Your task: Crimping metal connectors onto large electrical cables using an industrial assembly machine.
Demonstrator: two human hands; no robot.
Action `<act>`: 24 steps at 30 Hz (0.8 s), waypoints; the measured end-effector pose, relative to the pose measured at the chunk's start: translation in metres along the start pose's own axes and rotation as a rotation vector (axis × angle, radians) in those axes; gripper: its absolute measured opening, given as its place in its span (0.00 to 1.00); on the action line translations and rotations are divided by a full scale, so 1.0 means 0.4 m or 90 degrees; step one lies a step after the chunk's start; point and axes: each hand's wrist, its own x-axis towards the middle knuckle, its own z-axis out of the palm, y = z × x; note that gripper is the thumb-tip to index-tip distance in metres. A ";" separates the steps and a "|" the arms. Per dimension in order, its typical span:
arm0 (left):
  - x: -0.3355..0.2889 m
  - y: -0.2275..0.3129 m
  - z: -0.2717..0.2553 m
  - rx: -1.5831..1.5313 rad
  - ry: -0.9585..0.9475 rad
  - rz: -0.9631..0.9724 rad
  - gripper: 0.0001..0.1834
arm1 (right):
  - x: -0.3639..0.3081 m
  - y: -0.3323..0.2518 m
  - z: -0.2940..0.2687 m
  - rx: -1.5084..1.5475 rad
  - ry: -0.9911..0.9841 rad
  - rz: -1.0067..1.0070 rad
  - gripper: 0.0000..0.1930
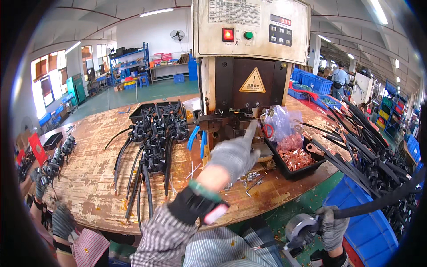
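My left hand (233,156), in a grey glove and slightly blurred, reaches to the lower part of a cream-coloured bench press (249,26). Its forefinger is stretched out near the press's tooling (229,127), the thumb stands apart, and I see nothing held. Low at the right, my gloved right hand (333,228) is wrapped around a thick black cable (382,202). At the hand's left side is a round black-and-silver part (302,229); whether it is joined to the cable I cannot tell.
A black bin (307,172) of small copper pieces (293,155) stands right of the press. Black cable assemblies (155,149) are heaped on the worn wooden table (95,178). More cables (382,164) pile over a blue crate (362,218). Another person's gloved hand (64,220) is at far left.
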 end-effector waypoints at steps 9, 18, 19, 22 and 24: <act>0.073 0.011 0.025 -0.017 -0.057 0.020 0.44 | -0.045 0.042 -0.087 -0.005 -0.019 0.098 0.17; 0.072 -0.066 0.051 0.074 -0.044 -0.079 0.46 | -0.060 0.119 -0.029 0.045 -0.071 0.120 0.20; 0.075 -0.066 0.048 0.077 -0.045 -0.082 0.46 | -0.062 0.117 -0.027 0.039 -0.079 0.120 0.20; 0.097 -0.061 0.048 0.063 -0.064 -0.092 0.46 | -0.068 0.136 -0.022 -0.001 -0.081 0.106 0.20; 0.102 -0.059 0.055 0.096 -0.005 -0.070 0.45 | -0.082 0.172 -0.033 -0.037 -0.079 0.094 0.20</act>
